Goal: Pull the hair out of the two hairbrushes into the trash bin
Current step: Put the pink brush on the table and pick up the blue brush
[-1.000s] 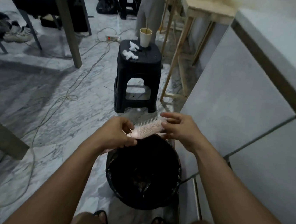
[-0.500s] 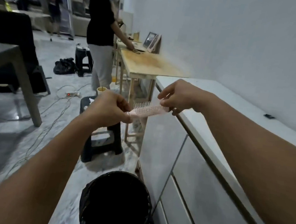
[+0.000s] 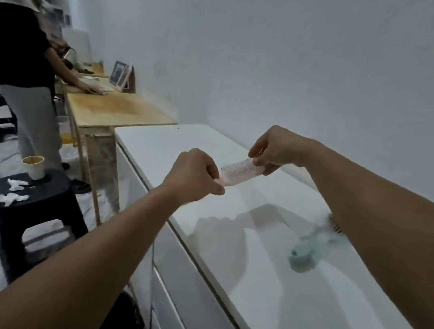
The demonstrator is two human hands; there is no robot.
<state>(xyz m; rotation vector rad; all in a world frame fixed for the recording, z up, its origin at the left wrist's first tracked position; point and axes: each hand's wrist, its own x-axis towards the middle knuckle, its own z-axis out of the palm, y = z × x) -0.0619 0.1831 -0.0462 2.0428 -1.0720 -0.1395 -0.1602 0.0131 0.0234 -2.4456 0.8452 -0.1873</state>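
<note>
A pink hairbrush (image 3: 239, 171) is held level above the white counter (image 3: 254, 262), bristles up. My left hand (image 3: 195, 177) is closed around its handle end. My right hand (image 3: 273, 150) pinches the far tip of its head. A second, pale blue-green hairbrush (image 3: 314, 244) lies blurred on the counter at the right, partly hidden under my right forearm. The black-lined trash bin (image 3: 124, 320) shows only as a dark rim on the floor at the bottom, beside the counter's front.
A black stool (image 3: 37, 207) with a paper cup (image 3: 33, 167) and crumpled tissues stands on the floor at left. A wooden table (image 3: 114, 112) adjoins the counter's far end; a person (image 3: 24, 77) stands at it. The white wall runs along the right.
Both hands rose from over the trash bin to above the counter, carrying the pink hairbrush. My view swung up and right, so the bin dropped to the frame's bottom edge.
</note>
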